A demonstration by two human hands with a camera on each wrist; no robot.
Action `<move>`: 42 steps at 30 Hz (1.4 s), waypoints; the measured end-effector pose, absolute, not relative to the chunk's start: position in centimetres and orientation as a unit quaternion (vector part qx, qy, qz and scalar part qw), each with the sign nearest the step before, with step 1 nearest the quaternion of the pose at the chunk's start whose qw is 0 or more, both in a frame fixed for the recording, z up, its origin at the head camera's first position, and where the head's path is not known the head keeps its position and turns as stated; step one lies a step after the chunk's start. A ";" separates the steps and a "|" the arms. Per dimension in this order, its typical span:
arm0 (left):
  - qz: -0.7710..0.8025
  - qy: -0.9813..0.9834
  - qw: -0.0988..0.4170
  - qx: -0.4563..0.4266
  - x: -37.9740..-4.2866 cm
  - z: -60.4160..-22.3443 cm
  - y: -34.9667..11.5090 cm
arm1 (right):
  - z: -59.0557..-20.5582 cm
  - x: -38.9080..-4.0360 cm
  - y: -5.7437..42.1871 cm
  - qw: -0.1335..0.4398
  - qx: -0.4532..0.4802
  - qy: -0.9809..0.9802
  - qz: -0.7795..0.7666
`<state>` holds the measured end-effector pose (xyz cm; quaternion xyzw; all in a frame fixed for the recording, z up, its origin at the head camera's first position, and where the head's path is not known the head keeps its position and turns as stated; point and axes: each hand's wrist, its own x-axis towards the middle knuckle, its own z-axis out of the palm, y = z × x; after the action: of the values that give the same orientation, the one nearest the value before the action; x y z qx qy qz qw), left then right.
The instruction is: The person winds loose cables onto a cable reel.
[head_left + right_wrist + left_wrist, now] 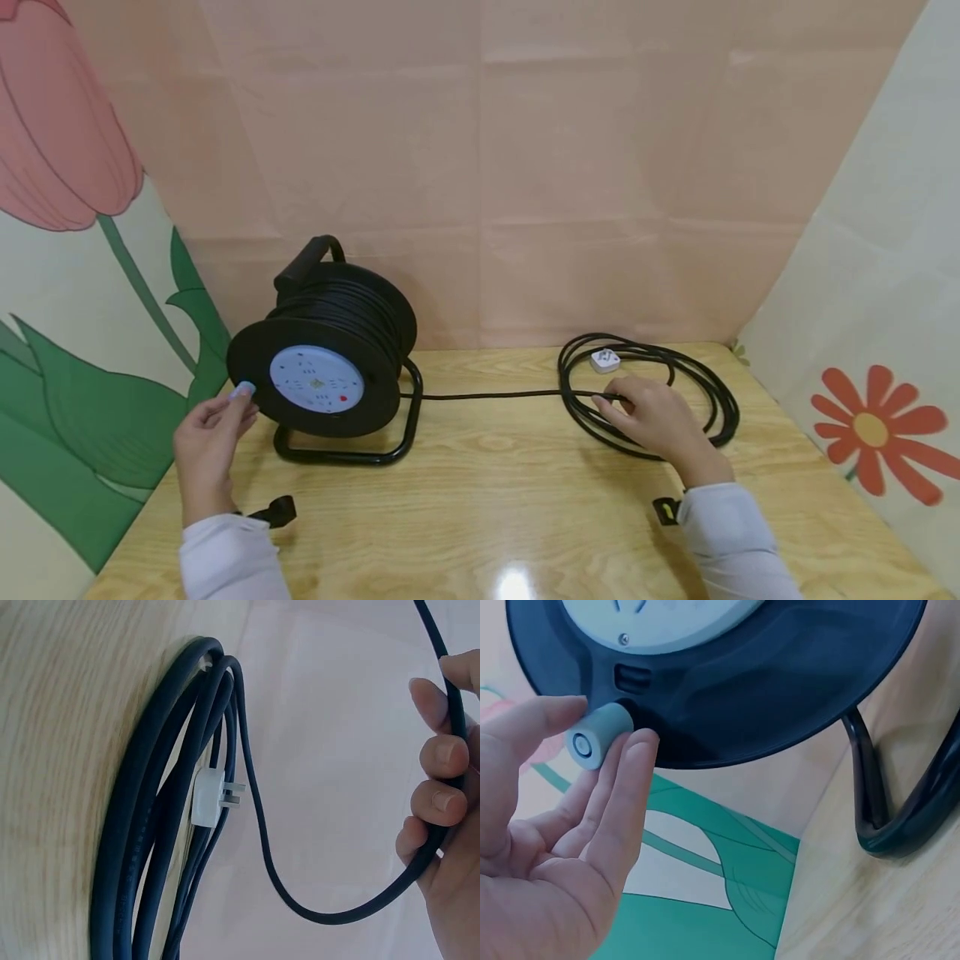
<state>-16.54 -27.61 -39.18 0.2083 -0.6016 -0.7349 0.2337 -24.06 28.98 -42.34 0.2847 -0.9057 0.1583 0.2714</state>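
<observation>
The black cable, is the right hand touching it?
Touching. The right wrist view shows the right hand gripping the black cable, its fingers curled around it.

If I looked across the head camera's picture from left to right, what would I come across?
Pink tulip on the backdrop → left hand → cable reel → straight stretch of black cable → right hand → red flower on the backdrop.

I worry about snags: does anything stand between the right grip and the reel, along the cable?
In the head view, the cable crosses the left side of the coil near the right grip, then passes behind the stand by the reel. Nothing else visible intervenes.
</observation>
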 end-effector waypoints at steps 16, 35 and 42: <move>-0.778 -0.520 0.296 0.193 -16.5 -37.7 -26.5 | -42.9 -24.3 27.9 0.274 0.317 -0.895 0.152; -0.801 -0.464 0.339 0.167 -17.0 -36.7 -25.1 | -43.6 -24.0 26.3 0.325 0.261 -0.902 0.113; -0.810 -0.436 0.365 0.144 -17.3 -36.4 -24.4 | -43.5 -23.9 25.8 0.256 0.253 -0.925 0.122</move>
<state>-17.34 -24.37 -36.37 0.1441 -0.4359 -0.8101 0.3647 -23.90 25.84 -43.49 0.2531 -0.9249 0.1216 0.2564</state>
